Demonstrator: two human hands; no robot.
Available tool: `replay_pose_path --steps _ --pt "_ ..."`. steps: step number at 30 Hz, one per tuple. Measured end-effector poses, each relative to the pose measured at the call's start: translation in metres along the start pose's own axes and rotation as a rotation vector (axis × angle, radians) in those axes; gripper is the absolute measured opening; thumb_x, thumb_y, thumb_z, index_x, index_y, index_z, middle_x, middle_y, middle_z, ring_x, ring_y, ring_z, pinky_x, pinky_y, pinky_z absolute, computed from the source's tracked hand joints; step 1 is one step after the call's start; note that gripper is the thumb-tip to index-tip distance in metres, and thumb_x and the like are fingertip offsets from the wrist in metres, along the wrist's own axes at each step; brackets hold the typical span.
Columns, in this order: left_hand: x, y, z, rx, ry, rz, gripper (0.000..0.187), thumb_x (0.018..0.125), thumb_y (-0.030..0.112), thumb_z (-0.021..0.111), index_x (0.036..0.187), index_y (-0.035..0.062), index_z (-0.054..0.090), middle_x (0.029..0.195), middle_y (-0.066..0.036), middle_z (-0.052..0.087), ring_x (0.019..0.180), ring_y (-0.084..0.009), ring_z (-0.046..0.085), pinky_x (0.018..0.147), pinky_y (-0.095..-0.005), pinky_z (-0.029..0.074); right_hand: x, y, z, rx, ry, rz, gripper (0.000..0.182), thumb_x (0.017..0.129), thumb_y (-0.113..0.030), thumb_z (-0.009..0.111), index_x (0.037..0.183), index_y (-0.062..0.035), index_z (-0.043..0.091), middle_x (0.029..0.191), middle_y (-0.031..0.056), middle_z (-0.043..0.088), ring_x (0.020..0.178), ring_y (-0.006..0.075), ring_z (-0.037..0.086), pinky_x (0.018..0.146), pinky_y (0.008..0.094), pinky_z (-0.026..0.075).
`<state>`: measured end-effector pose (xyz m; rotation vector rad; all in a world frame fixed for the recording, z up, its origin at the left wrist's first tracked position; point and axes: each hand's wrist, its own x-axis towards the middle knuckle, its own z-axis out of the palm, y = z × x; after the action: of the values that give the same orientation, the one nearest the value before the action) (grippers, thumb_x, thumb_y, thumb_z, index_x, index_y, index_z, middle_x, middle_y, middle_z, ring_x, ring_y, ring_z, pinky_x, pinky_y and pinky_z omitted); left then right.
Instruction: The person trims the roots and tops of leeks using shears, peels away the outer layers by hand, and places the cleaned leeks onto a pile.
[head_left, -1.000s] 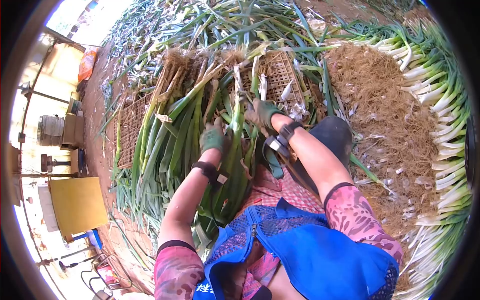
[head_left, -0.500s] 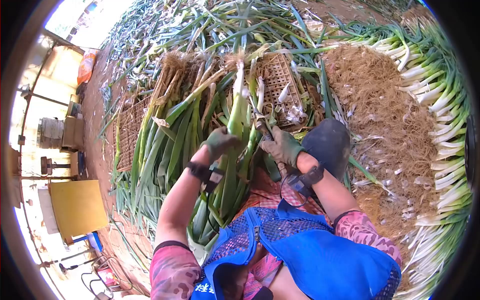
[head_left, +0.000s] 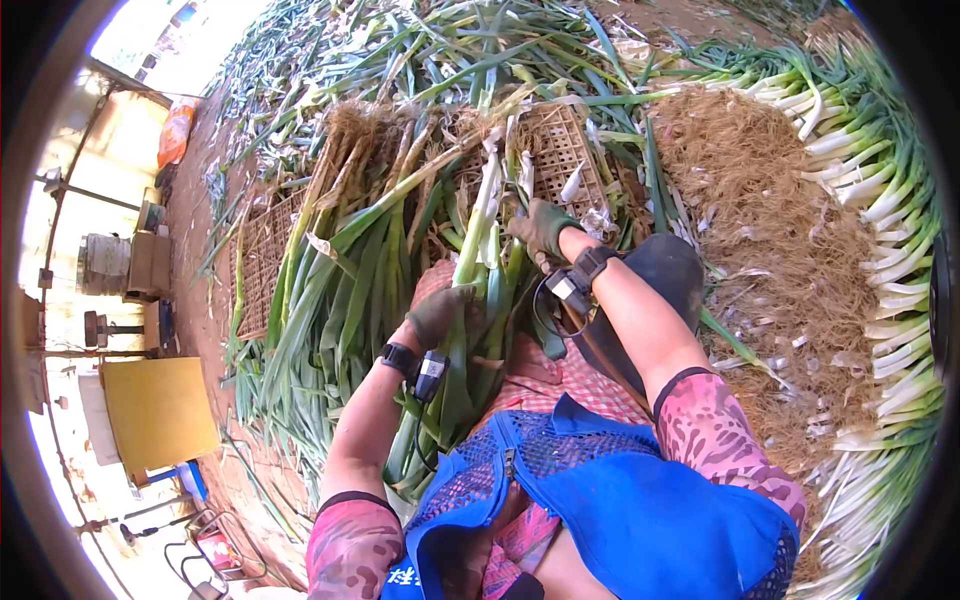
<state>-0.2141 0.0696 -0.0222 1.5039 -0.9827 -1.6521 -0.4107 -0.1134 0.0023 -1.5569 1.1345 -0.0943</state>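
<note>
My left hand [head_left: 440,302], in a green fingerless glove, is closed around a thick green onion [head_left: 482,205]. Its white root end points away from me, with loose peel hanging from it. My right hand [head_left: 543,228], also gloved, is closed on a slim wand [head_left: 544,262] just right of that stalk. The wand's tip is hidden by my fingers, and a hose-like length runs back toward my lap. Another onion stalk [head_left: 526,172] stands close to my right fingertips. A heap of untrimmed green onions [head_left: 350,270] lies left of my left hand.
Plastic crates [head_left: 565,150] lie under the onions ahead. Root trimmings and peel [head_left: 770,240] cover the ground at right, bordered by a row of white-stemmed onions [head_left: 890,260]. Loose leaves [head_left: 430,55] spread beyond. A yellow board [head_left: 160,415] and boxes [head_left: 148,262] stand left.
My right hand has moved forward, away from my body, along the onion. My left hand has shifted slightly lower on the stalk, and the onion's white end now shows loosened peel.
</note>
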Motion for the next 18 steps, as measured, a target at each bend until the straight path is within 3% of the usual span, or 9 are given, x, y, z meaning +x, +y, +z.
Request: replay_pose_path --steps 2,3,5,9,13,14,16,17,18 --pt "0.006 -0.008 -0.009 0.137 0.056 0.191 0.017 0.087 0.02 0.06 0.098 0.0074 0.058 0.082 -0.003 0.06 0.071 -0.0131 0.059 0.065 -0.0285 0.05 -0.014 -0.008 -0.003 0.119 -0.104 0.078 0.031 0.085 -0.03 0.065 0.087 -0.0005 0.057 0.061 0.015 0.059 0.049 0.0265 0.061 0.047 0.041 0.049" --pt "0.007 -0.014 -0.013 0.118 0.079 0.234 0.018 0.088 0.02 0.059 0.099 0.0068 0.061 0.082 -0.003 0.061 0.072 -0.0128 0.059 0.066 -0.028 0.05 -0.014 -0.002 0.003 -0.049 -0.097 -0.068 0.028 0.084 -0.028 0.063 0.089 -0.0016 0.056 0.058 0.0111 0.056 0.047 0.0242 0.057 0.047 0.0388 0.047" --pt "-0.003 0.008 -0.005 -0.2 0.103 0.11 0.019 0.089 0.019 0.056 0.098 0.0042 0.065 0.082 -0.003 0.063 0.073 -0.0124 0.06 0.068 -0.0264 0.048 -0.033 0.002 0.011 -0.197 -0.169 -0.208 0.029 0.079 -0.029 0.062 0.09 -0.0023 0.058 0.061 0.0077 0.056 0.057 0.0216 0.055 0.059 0.0355 0.045" --pt "0.0 -0.002 -0.026 -0.485 0.177 -0.177 0.025 0.089 0.024 0.059 0.1 0.0026 0.065 0.082 -0.004 0.064 0.072 -0.0126 0.06 0.067 -0.0269 0.049 -0.095 0.018 0.021 -0.284 -0.236 -0.234 0.05 0.076 -0.038 0.065 0.11 -0.0028 0.056 0.088 0.0164 0.062 0.083 0.0259 0.062 0.076 0.0354 0.049" --pt "-0.002 0.015 -0.002 -0.213 0.061 -0.123 0.028 0.09 0.03 0.058 0.099 0.0033 0.065 0.077 -0.004 0.062 0.07 -0.0147 0.061 0.066 -0.0275 0.049 -0.101 0.0 0.016 -0.19 -0.056 0.031 0.054 0.081 -0.039 0.063 0.114 0.0021 0.053 0.091 0.0236 0.065 0.088 0.0361 0.065 0.081 0.0408 0.05" --pt "-0.006 0.036 0.012 0.16 0.039 -0.236 0.032 0.092 0.032 0.054 0.098 0.0019 0.064 0.08 -0.005 0.063 0.074 -0.015 0.062 0.067 -0.0276 0.049 -0.096 -0.005 0.014 -0.234 -0.014 -0.022 0.054 0.082 -0.039 0.063 0.115 0.0031 0.051 0.091 0.0242 0.066 0.088 0.0369 0.066 0.082 0.0419 0.051" --pt "0.014 -0.014 0.016 0.535 -0.001 -0.052 0.037 0.094 0.035 0.05 0.098 0.0007 0.065 0.085 -0.008 0.065 0.078 -0.0167 0.064 0.071 -0.0318 0.051 -0.086 -0.006 0.023 -0.352 -0.001 -0.093 0.055 0.083 -0.038 0.063 0.116 0.0041 0.049 0.093 0.0253 0.067 0.09 0.0376 0.067 0.083 0.0432 0.052" --pt "0.002 0.028 0.024 0.687 -0.182 0.013 0.038 0.094 0.037 0.049 0.105 0.0037 0.065 0.093 -0.012 0.068 0.083 -0.0236 0.067 0.078 -0.0394 0.052 -0.076 -0.005 0.034 -0.426 -0.029 -0.117 0.056 0.083 -0.038 0.064 0.116 0.0041 0.049 0.094 0.0258 0.067 0.091 0.0375 0.067 0.083 0.0433 0.052" --pt "-0.001 0.047 0.021 0.823 -0.058 -0.072 0.036 0.093 0.035 0.05 0.107 0.0056 0.064 0.096 -0.014 0.068 0.086 -0.0262 0.067 0.08 -0.0407 0.052 -0.065 -0.001 0.043 -0.502 -0.055 -0.141 0.056 0.083 -0.038 0.064 0.116 0.0041 0.049 0.095 0.0263 0.067 0.092 0.0374 0.067 0.084 0.0435 0.052"
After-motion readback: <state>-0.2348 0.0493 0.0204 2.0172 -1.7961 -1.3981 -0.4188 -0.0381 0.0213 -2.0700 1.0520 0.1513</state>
